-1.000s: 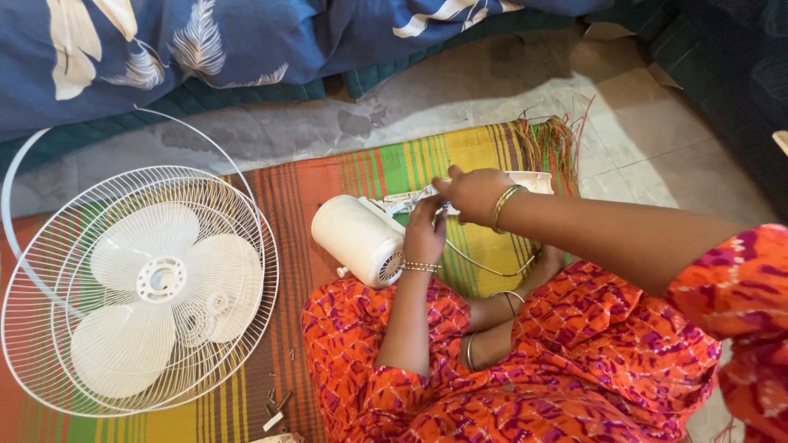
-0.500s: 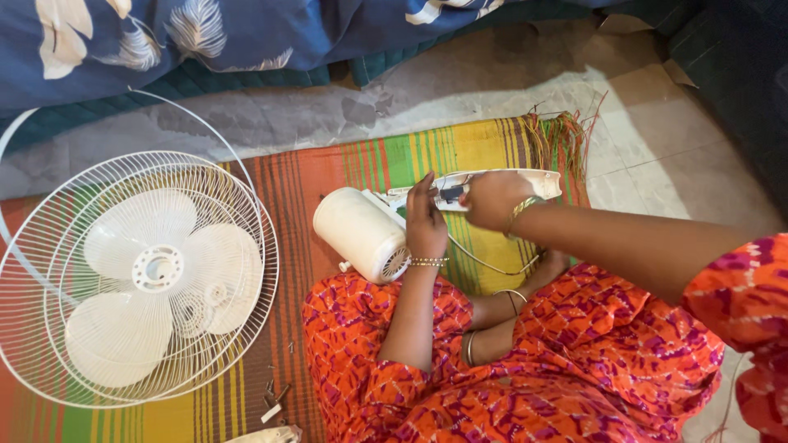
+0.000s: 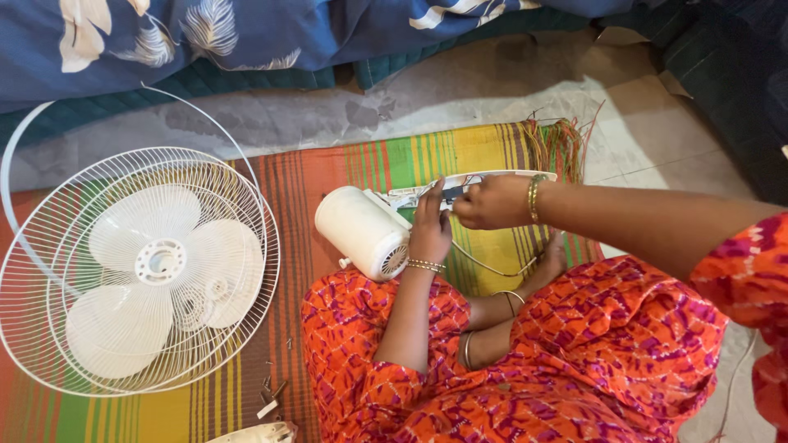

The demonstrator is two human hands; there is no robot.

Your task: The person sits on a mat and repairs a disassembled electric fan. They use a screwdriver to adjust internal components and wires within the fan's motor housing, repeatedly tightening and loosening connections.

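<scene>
Both hands [image 3: 460, 215] grip the fan motor [image 3: 365, 231] — beside the cage [image 3: 135, 271].

My left hand [image 3: 430, 230] and right hand [image 3: 492, 202] crowd together over the white plastic fan neck [image 3: 472, 182], the white cylindrical motor housing [image 3: 363, 231] blocking their left side. Open striped woven mat [image 3: 304, 189] lies between that housing and the white wire fan guard [image 3: 139, 271]. Small loose screws [image 3: 275, 385] dot the mat near my knee.

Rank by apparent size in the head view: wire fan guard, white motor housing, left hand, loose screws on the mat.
1. Wire fan guard, by far the largest.
2. White motor housing.
3. Left hand, smaller than the housing it touches, though slightly nearer the camera.
4. Loose screws, tiny.
</scene>
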